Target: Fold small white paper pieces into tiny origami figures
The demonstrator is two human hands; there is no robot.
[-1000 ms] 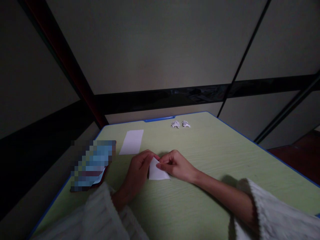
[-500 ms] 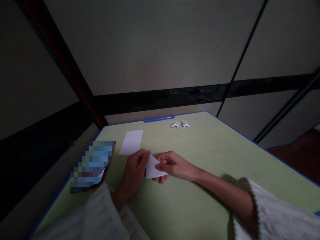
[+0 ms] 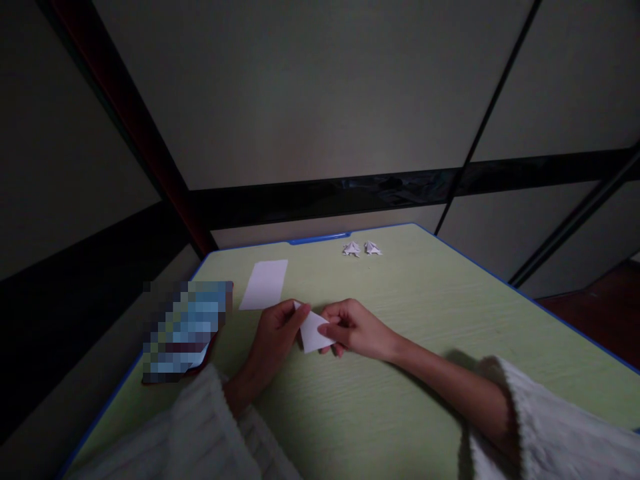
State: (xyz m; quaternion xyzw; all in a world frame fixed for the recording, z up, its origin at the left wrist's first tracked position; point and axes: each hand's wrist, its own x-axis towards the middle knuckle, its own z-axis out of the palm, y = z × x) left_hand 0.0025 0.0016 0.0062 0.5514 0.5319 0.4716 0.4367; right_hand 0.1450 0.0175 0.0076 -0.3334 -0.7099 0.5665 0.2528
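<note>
Pinching the folded paper (image 3: pixel 313 333) from 2 sides, both grips had hold of it: the left grip (image 3: pixel 277 333) had its upper left corner under the thumb, and the right grip (image 3: pixel 357 331) clasped its right side, thumb on top and fingertips (image 3: pixel 339 351) showing beneath. Compared with 1 second earlier, the folded paper had been turned: its lower edge, then nearly level, slanted, and 1 corner pointed to the near side. Those fingertips, not seen under it at that time, had come into sight. This suggested the piece was being repositioned rather than pressed along a crease; whether a new fold had been made could not be told.

Beyond the folded paper and to its left, a white sheet (image 3: pixel 265 285) lay flat on the desk (image 3: pixel 435 300), apart from it and unmoved. Farther beyond the folded paper and to its right, 2 small paper figures (image 3: pixel 352 249) sat side by side, also unmoved. Well left of the folded paper, a red-edged flat item (image 3: pixel 197 327) was pixelated, so any print there was hidden. No brand, label or writing was readable.
</note>
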